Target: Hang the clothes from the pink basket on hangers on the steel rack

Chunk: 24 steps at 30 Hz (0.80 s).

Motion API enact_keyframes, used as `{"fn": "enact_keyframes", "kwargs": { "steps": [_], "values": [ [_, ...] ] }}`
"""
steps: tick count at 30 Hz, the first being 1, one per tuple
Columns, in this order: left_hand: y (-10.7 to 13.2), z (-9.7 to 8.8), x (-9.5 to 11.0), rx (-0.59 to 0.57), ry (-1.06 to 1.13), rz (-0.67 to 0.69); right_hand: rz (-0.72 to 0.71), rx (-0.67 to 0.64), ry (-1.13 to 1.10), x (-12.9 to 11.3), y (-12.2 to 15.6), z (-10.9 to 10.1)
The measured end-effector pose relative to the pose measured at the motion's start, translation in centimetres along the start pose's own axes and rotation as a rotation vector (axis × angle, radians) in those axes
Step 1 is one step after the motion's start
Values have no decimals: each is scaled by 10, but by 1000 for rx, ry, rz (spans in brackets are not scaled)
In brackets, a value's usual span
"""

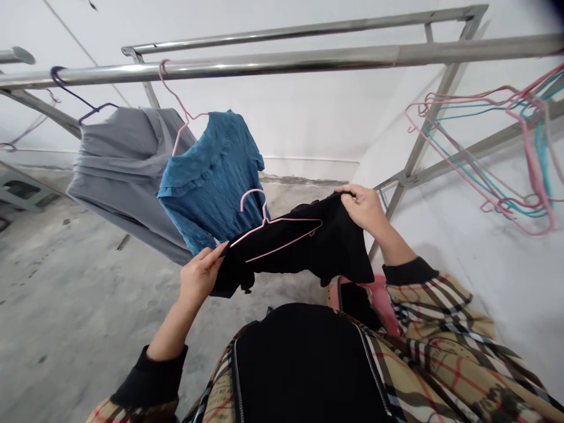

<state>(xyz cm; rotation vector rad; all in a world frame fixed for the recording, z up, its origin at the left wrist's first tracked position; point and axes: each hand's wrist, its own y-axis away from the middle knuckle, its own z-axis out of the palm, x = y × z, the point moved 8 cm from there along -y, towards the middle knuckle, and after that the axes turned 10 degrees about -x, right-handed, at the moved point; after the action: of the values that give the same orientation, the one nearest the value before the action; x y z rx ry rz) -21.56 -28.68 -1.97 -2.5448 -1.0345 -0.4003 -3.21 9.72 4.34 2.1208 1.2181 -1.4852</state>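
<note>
A black garment [304, 247] stretches between both hands, the left hand [200, 276] pinching its left edge, the right hand [363, 207] gripping its far right corner, a pink hanger [268, 226] lying on it.

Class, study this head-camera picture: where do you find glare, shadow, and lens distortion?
Head view: glare streaks along the steel rail; soft, even light, with only a faint shadow on the white wall near the right hand; the rail bows from wide-angle distortion; the black garment shows little detail.
</note>
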Motion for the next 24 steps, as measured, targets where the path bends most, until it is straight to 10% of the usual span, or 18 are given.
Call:
{"fn": "enact_keyframes", "kwargs": {
  "steps": [6, 10, 16, 24],
  "values": [
    [-5, -6, -24, 33, 272, -15, -209, -951, 59, -60, 74, 37],
    [-15, -6, -15, -82, 430, 99, -259, -576, 257, -31, 38, 22],
    [-31, -11, -3, -105, 540, 131, -171, -889, 205, 10, 43, 58],
    [-90, -58, 12, -26, 346, 294, 41, -675, -23, -10, 58, 10]
  ]
}}
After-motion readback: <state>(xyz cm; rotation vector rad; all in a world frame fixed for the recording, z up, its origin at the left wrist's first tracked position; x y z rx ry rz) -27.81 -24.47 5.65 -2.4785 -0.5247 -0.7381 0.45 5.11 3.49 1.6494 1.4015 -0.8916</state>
